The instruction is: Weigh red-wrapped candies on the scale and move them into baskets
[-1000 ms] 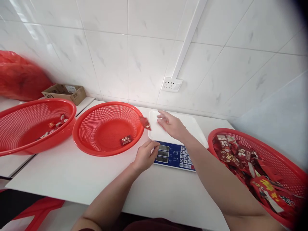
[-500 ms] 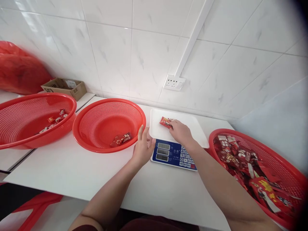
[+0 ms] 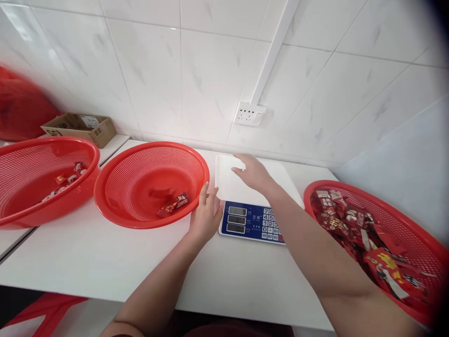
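My right hand [image 3: 253,174] is over the white pan [image 3: 224,178] of the scale, fingers apart, nothing in them. The blue keypad panel [image 3: 250,222] of the scale faces me. Between the scale and the middle red basket [image 3: 119,210], my left hand [image 3: 205,210] has its fingers spread beside the basket's right rim and holds nothing. Inside that basket lie red packets [image 3: 180,200] at the lower right, and a blurred red packet [image 3: 159,193] shows just left of them.
At the right, another red basket [image 3: 354,187] holds several red packets. A third red basket [image 3: 45,215] with some packets stands at the left. Behind it are a cardboard box [image 3: 101,133] and a red bag [image 3: 24,107]. A socket [image 3: 249,114] is on the tiled wall.
The red packet has left my right hand and the scale pan, and a blurred one now shows in the middle basket. My right hand has opened and moved slightly up. The view has shifted a little.
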Tool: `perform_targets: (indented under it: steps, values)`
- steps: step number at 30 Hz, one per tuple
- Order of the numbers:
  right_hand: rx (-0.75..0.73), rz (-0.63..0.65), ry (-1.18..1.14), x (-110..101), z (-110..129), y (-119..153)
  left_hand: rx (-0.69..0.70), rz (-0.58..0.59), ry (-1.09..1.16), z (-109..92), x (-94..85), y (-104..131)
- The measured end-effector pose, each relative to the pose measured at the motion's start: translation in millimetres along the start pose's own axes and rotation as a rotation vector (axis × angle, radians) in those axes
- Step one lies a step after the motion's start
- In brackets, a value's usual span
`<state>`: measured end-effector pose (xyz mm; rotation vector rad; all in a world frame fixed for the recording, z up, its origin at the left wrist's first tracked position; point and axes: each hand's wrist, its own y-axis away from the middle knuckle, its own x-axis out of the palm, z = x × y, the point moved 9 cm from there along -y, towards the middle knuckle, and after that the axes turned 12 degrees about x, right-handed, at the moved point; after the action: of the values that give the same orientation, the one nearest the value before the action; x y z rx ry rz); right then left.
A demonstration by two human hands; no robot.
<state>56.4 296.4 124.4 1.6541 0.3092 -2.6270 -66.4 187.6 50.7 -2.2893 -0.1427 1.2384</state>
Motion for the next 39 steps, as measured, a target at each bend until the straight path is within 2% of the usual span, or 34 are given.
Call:
perform_targets:
  steps: [3, 5, 9, 12, 14, 18, 20, 22, 25, 27, 29, 32, 35, 39]
  values:
    - [0.127, 0.029, 0.149, 8, -46, -8, -0.006, 0.025, 0.023, 0, 0.2, 0]
    - [0.169, 0.054, 0.165, 13, -65, -8, -0.020, 0.042, 0.038, 0, 0.2, -1]
    - [0.234, 0.033, 0.178, 13, -75, -7, -0.027, 0.066, 0.067, -1, -0.1, -1]
    - [0.253, -0.006, 0.133, 9, -57, -10, -0.014, 0.076, 0.088, -2, 1.3, -1]
    - [0.217, -0.008, 0.067, 9, -32, -11, -0.007, 0.079, 0.092, -2, 2.9, -1]
    - [-0.084, 0.162, -0.294, 13, 34, -2, 0.004, 0.050, 0.081, -1, 3.3, -1]
    - [-0.188, 0.225, -0.311, 10, 42, 4, 0.008, 0.040, 0.077, -1, 2.5, -1]
    - [-0.133, 0.219, -0.107, 8, 17, 4, 0.004, 0.042, 0.077, -2, 1.5, -1]
    - [0.147, 0.172, 0.203, 1, -58, 2, -0.023, 0.055, 0.075, -1, 0.2, -1]
    - [0.240, 0.169, 0.254, -2, -96, 4, -0.040, 0.062, 0.072, 0, -0.3, -1]
    - [0.234, 0.189, 0.230, 1, -113, 8, -0.042, 0.061, 0.066, 0, -0.5, -1]
    - [0.212, 0.190, 0.176, 5, -119, 12, -0.035, 0.053, 0.064, 0, -0.4, -1]
    - [0.249, 0.126, 0.128, 1, -113, 13, -0.029, 0.053, 0.068, 0, -0.3, -1]
    - [0.243, 0.068, -0.029, -8, -78, 12, -0.036, 0.057, 0.075, 0, -0.9, 0]
